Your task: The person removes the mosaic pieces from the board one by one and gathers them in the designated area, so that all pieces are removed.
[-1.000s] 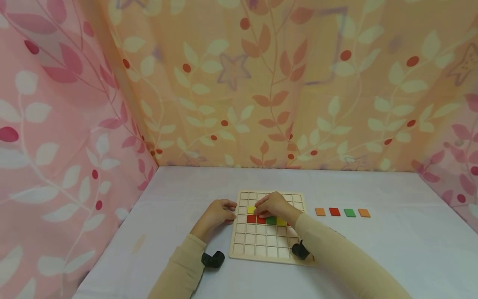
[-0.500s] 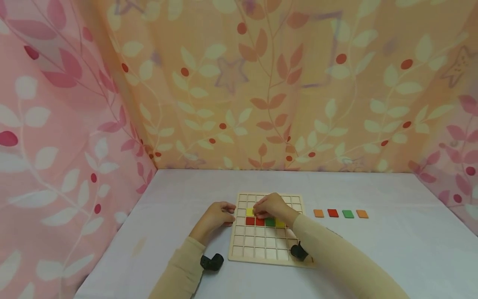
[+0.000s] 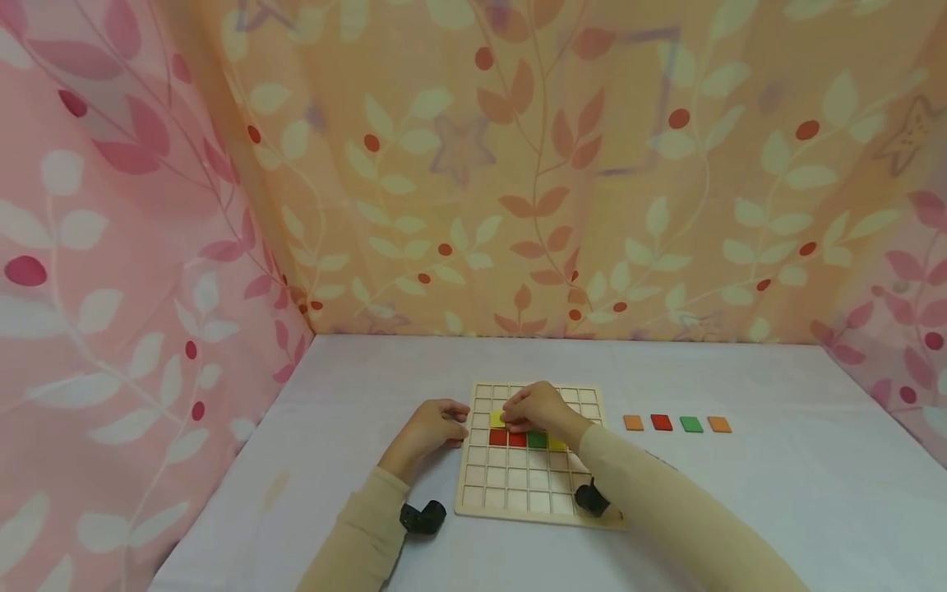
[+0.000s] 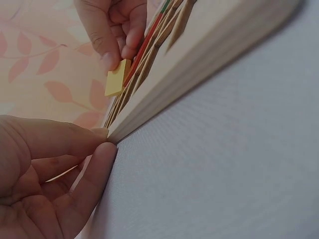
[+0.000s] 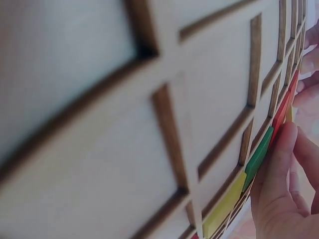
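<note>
A pale wooden grid board point(image 3: 506, 497) lies on the table. My left hand point(image 3: 425, 427) holds its left edge, thumb and finger tips together at the rim in the left wrist view. With my right hand point(image 3: 538, 407) I pinch a yellow tile point(image 4: 115, 82), tilted over a cell in the upper left of the board. Just below, a row of tiles sits in the grid: two red tiles point(image 3: 499, 437), a green tile point(image 5: 257, 158) and another yellow tile point(image 5: 224, 205), with a sliver of red past it. My right hand and sleeve cover part of the board.
To the right of the board, an orange tile point(image 3: 633, 423), a red tile point(image 3: 662, 423), a green tile point(image 3: 691, 424) and a second orange tile point(image 3: 719, 424) lie in a line on the white table point(image 3: 784, 477). Patterned curtains point(image 3: 414, 205) stand behind and at the sides.
The yellow tile in my right fingers has tilted slightly at about the same cell. My left hand stays at the board's edge; the head view shifts a little.
</note>
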Demonstrator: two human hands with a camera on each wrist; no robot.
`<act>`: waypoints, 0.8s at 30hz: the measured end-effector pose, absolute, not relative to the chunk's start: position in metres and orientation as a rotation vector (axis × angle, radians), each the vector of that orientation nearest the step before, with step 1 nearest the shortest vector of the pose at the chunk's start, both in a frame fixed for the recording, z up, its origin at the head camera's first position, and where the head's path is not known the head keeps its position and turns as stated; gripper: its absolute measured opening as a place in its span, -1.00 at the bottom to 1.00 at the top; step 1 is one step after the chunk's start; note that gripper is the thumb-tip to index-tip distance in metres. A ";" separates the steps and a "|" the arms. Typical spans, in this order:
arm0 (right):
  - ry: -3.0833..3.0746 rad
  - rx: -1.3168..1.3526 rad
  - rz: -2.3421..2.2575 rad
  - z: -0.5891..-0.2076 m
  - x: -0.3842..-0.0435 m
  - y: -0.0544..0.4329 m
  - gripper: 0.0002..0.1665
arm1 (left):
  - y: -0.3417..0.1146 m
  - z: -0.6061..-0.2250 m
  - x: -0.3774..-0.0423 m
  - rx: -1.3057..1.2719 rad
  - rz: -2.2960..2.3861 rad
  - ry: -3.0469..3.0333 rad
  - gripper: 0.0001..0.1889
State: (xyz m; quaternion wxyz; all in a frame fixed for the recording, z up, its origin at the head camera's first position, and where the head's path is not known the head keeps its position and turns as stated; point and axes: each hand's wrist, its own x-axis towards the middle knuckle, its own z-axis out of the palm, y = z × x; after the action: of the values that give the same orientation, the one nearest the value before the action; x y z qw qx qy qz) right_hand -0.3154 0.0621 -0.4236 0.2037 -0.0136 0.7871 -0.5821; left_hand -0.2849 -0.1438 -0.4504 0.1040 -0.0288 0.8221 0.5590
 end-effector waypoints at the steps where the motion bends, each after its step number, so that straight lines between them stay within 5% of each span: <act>1: 2.194 -0.036 -1.621 -0.424 -0.315 0.062 -0.88 | -0.144 -0.450 -0.285 -0.083 1.648 2.427 -0.58; 24: 2.225 -0.022 -1.640 -0.413 -0.295 0.103 -0.76 | -0.145 -0.454 -0.288 -0.075 1.683 2.409 -0.59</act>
State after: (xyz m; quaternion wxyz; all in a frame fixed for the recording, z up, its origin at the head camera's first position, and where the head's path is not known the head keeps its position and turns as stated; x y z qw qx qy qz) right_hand -0.2948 0.1031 -0.4130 0.1876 -0.0079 0.7906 -0.5828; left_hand -0.2878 -0.1445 -0.4541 0.1010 -0.0255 0.8153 0.5696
